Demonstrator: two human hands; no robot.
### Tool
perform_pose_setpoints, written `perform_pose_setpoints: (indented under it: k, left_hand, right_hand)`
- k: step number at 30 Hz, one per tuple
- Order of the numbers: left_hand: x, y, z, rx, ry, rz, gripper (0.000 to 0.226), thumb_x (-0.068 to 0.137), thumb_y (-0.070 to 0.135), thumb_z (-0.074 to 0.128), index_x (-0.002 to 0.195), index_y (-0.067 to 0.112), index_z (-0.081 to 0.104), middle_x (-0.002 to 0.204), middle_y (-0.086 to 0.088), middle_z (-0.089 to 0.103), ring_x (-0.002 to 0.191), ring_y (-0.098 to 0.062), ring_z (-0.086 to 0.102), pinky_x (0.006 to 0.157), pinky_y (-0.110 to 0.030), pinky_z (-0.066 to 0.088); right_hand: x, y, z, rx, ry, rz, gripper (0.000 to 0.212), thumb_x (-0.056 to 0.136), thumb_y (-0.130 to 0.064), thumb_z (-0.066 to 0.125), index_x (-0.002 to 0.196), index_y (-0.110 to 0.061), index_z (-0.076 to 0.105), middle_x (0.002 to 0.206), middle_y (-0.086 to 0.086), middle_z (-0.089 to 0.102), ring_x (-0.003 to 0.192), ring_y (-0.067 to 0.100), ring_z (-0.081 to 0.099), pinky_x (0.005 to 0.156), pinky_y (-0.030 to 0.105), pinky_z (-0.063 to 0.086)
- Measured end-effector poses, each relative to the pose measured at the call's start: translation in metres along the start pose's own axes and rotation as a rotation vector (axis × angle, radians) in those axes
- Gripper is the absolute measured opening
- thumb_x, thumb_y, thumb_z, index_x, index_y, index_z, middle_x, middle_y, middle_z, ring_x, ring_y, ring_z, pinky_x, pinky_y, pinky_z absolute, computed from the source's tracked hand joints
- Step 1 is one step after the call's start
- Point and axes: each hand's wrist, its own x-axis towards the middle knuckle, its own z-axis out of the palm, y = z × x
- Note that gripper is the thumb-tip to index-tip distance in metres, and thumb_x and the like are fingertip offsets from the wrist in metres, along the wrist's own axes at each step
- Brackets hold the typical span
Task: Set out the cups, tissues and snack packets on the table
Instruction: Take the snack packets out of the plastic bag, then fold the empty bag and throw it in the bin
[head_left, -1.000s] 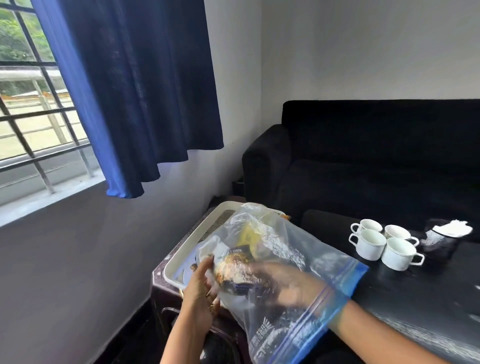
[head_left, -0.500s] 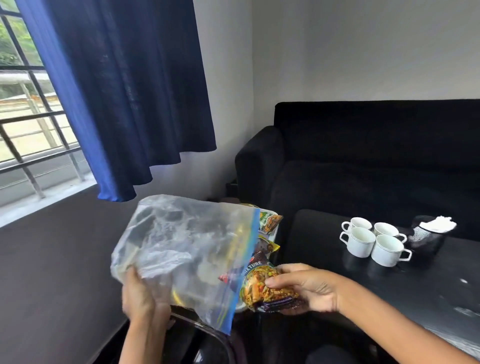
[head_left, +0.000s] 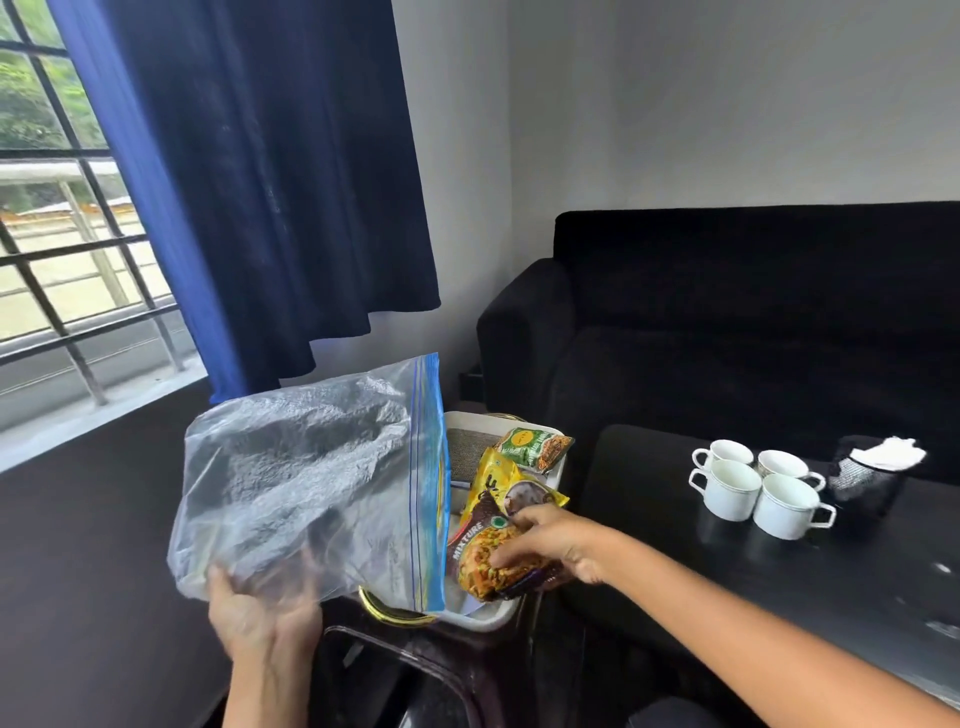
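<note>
Snack packets (head_left: 511, 480) lie in a white tray (head_left: 483, 616), not yet on the table (head_left: 727, 597). Right hand (head_left: 558, 540) fingers curl around the nearest mixture packet (head_left: 493, 564). Left hand (head_left: 260, 610) grips a seemingly empty zip bag (head_left: 311, 493). Well beyond the right fingertips, four cups (head_left: 758, 491) and tissues (head_left: 891, 452) already stand on the table.

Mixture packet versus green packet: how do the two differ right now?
The mixture packet is dark with orange snack print and is gripped by the right hand; the green packet lies untouched. The mixture packet sits at the near end of the white tray, the green packet at the far end, overhanging its rim. The mixture packet looks larger, though it is nearer the camera. Both are sealed snack packets, neither yet on the table.
</note>
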Motion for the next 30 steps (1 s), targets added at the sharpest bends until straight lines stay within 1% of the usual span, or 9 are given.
perform_pose_setpoints:
  k: [3,5,8,13,16,20,23,27,30]
  left_hand:
    - [-0.001,-0.002,0.001,0.012,-0.035,-0.014,0.044,0.090,0.048,0.054,0.126,0.023,0.052,0.107,-0.012,0.056,0.089,-0.033,0.063,0.062,-0.047,0.060]
    - [-0.002,-0.003,0.002,0.009,-0.013,-0.017,0.045,0.089,0.048,0.055,0.127,0.023,0.052,0.111,-0.011,0.056,0.094,-0.033,0.062,0.067,-0.045,0.059]
    - [-0.003,-0.006,0.003,0.030,0.005,0.007,0.046,0.090,0.046,0.055,0.130,0.024,0.052,0.123,-0.008,0.056,0.104,-0.030,0.061,0.081,-0.042,0.055]
    - [-0.010,-0.015,0.006,0.081,0.012,0.025,0.045,0.092,0.045,0.054,0.130,0.021,0.051,0.129,-0.008,0.053,0.112,-0.028,0.057,0.097,-0.042,0.049]
    - [-0.019,-0.021,0.012,0.127,0.047,0.027,0.032,0.090,0.047,0.057,0.109,0.020,0.057,0.127,-0.006,0.053,0.111,-0.026,0.058,0.095,-0.038,0.052]
    - [-0.035,-0.032,0.022,0.147,0.126,0.066,0.025,0.084,0.048,0.065,0.080,0.024,0.059,0.122,0.000,0.054,0.108,-0.022,0.059,0.084,-0.032,0.057]
    - [-0.046,-0.039,0.028,0.153,0.089,0.050,0.026,0.085,0.047,0.064,0.079,0.023,0.057,0.112,0.000,0.058,0.103,-0.018,0.062,0.080,-0.030,0.059]
    - [-0.068,-0.054,0.031,0.214,-0.043,0.011,0.029,0.086,0.050,0.061,0.080,0.023,0.056,0.093,0.003,0.058,0.085,-0.013,0.063,0.065,-0.029,0.061]
    - [-0.090,-0.069,0.025,0.307,-0.135,0.027,0.030,0.088,0.049,0.059,0.100,0.021,0.063,0.100,0.004,0.063,0.082,-0.011,0.065,0.064,-0.027,0.060]
  right_hand:
    - [0.014,-0.012,0.015,-0.147,0.010,-0.063,0.065,0.070,-0.015,0.079,0.129,-0.015,0.051,0.125,0.006,0.053,0.111,0.020,0.053,0.072,0.026,0.054]
    - [0.024,-0.013,0.022,-0.249,0.018,-0.098,0.065,0.073,-0.011,0.077,0.133,-0.011,0.050,0.136,0.007,0.049,0.125,0.022,0.045,0.088,0.026,0.046]
    - [0.033,-0.007,0.026,-0.291,0.082,-0.132,0.057,0.075,-0.010,0.074,0.128,-0.008,0.053,0.133,0.009,0.051,0.123,0.022,0.047,0.099,0.029,0.043]
    - [0.028,0.001,0.021,-0.343,0.251,-0.268,0.032,0.079,-0.016,0.069,0.110,-0.015,0.061,0.106,0.001,0.057,0.102,0.016,0.056,0.084,0.026,0.046]
    - [0.013,0.004,0.011,-0.290,0.330,-0.345,0.022,0.079,-0.012,0.065,0.100,-0.017,0.064,0.098,0.000,0.060,0.092,0.013,0.058,0.070,0.018,0.043]
    - [-0.017,0.008,-0.008,-0.182,0.489,-0.425,0.021,0.079,-0.008,0.061,0.090,-0.026,0.066,0.087,-0.006,0.064,0.077,0.005,0.058,0.063,0.014,0.042]
    - [-0.043,0.008,-0.023,-0.087,0.601,-0.480,0.021,0.081,-0.008,0.060,0.090,-0.026,0.064,0.082,-0.008,0.063,0.073,0.007,0.057,0.065,0.018,0.044]
    - [-0.081,0.011,-0.040,0.023,0.699,-0.547,0.024,0.085,-0.012,0.058,0.103,-0.027,0.057,0.094,-0.006,0.063,0.077,0.006,0.058,0.065,0.019,0.044]
    - [-0.114,0.016,-0.049,0.078,0.818,-0.632,0.030,0.087,-0.014,0.058,0.112,-0.027,0.050,0.106,-0.007,0.057,0.081,0.005,0.055,0.068,0.019,0.042]
